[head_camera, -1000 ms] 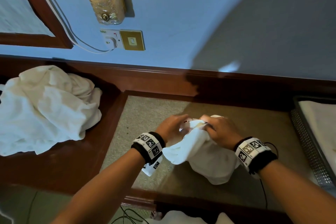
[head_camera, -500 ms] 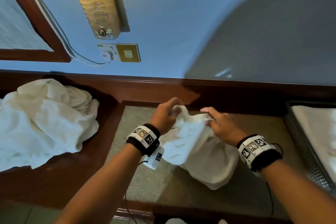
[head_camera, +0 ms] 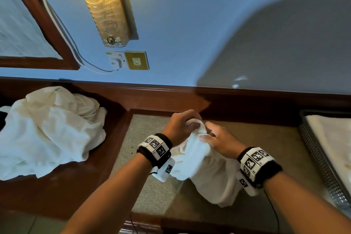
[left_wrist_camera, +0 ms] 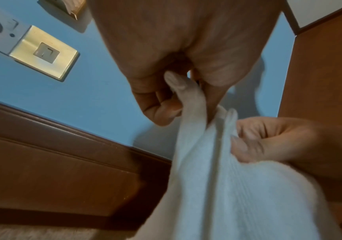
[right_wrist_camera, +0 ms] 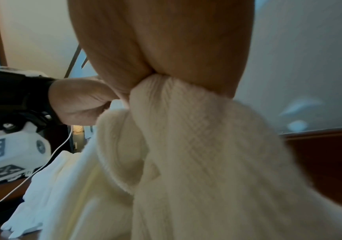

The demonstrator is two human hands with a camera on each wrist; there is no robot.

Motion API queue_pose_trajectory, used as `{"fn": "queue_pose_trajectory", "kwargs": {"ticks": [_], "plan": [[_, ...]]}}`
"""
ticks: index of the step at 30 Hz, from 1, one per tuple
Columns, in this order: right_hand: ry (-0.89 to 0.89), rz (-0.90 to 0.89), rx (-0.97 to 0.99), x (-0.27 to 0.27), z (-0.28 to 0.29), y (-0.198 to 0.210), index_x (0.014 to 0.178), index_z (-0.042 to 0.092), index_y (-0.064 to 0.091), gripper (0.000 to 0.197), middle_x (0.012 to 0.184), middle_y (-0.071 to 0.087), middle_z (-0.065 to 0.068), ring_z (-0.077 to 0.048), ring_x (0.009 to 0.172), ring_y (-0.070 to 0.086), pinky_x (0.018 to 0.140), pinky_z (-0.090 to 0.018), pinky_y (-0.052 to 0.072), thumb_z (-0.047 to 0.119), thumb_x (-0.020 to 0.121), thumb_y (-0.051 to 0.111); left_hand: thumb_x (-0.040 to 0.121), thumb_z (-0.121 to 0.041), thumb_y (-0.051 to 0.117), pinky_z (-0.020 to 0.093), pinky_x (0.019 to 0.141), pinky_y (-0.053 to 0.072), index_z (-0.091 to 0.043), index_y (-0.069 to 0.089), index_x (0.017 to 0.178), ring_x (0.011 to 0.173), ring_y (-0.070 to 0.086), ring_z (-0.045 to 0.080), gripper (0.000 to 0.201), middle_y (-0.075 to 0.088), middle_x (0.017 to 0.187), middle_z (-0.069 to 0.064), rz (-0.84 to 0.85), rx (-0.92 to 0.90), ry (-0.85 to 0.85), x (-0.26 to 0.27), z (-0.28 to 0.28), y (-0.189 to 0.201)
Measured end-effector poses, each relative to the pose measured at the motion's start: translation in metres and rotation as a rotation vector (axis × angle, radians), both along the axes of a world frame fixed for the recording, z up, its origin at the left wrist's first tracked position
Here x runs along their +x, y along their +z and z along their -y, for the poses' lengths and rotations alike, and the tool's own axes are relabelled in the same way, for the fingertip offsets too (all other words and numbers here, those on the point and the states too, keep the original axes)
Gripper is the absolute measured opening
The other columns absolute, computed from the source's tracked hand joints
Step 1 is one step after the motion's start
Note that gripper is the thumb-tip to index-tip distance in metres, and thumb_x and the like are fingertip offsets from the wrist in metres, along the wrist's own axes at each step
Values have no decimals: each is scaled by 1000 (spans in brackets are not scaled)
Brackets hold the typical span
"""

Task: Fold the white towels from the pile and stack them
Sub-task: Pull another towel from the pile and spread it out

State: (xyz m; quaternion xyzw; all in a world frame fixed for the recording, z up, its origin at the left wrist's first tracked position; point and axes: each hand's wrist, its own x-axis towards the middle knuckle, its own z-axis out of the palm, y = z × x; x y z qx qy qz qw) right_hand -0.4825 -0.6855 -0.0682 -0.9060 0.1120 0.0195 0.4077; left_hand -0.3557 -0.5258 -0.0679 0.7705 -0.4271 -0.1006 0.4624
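A crumpled white towel [head_camera: 205,169] hangs bunched between both hands above the beige table pad [head_camera: 144,138]. My left hand [head_camera: 182,125] pinches its top edge, and in the left wrist view the left hand [left_wrist_camera: 166,91] holds a fold of the towel [left_wrist_camera: 227,186]. My right hand [head_camera: 214,138] grips the towel just beside the left; in the right wrist view the right hand [right_wrist_camera: 162,48] clamps a gathered bunch of the ribbed towel [right_wrist_camera: 197,154]. The pile of unfolded white towels [head_camera: 47,131] lies on the wooden ledge at left.
A metal mesh tray [head_camera: 321,163] holding a folded white towel [head_camera: 334,138] stands at the right edge. A dark wooden ledge [head_camera: 62,186] surrounds the pad. On the blue wall behind are a lit lamp [head_camera: 102,5], a socket and a brass switch [head_camera: 136,60].
Both hands lifted the towel off the pad, spread slightly, then came back together near its top edge. The head view tilted upward.
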Motion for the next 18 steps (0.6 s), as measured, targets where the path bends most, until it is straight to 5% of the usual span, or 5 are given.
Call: {"fn": "queue_pose_trajectory", "kwargs": {"ticks": [5,8,11,14,18], "plan": [[-49,33,-62,-7,20,-1,96,35,55,14,84,68,11,-13,80,64,74,-44,54,47,89,60,80,-21,87,28,61,42,-11,76,79,66,52,7,15,62,74,-5,19,145,110,24,-24,-8],[-94,23,-128,-7,28,-5,102,41,56,21,90,70,15,-14,84,66,76,-43,55,53,85,53,86,-16,82,27,81,54,-14,76,82,83,68,14,7,74,89,3,-269,-19,87,19,-30,-8],[-219,92,-174,-6,27,-7,120,44,51,30,89,70,11,-17,86,65,75,-37,52,47,91,59,88,-6,78,30,65,58,-1,72,88,74,68,21,8,72,81,15,-544,-195,281,3,-18,-11],[-210,200,-181,-13,21,-5,107,39,55,17,79,68,11,-15,75,65,67,-38,54,46,93,62,86,-10,81,31,53,57,4,67,91,69,69,23,20,71,79,15,-678,-225,498,-6,-9,-19],[-91,231,-192,-18,10,-5,96,39,60,15,77,69,11,-13,72,67,63,-40,55,53,90,61,83,-12,85,34,64,54,-1,72,85,69,65,21,18,71,77,13,-656,-215,345,-17,6,-18]]}}
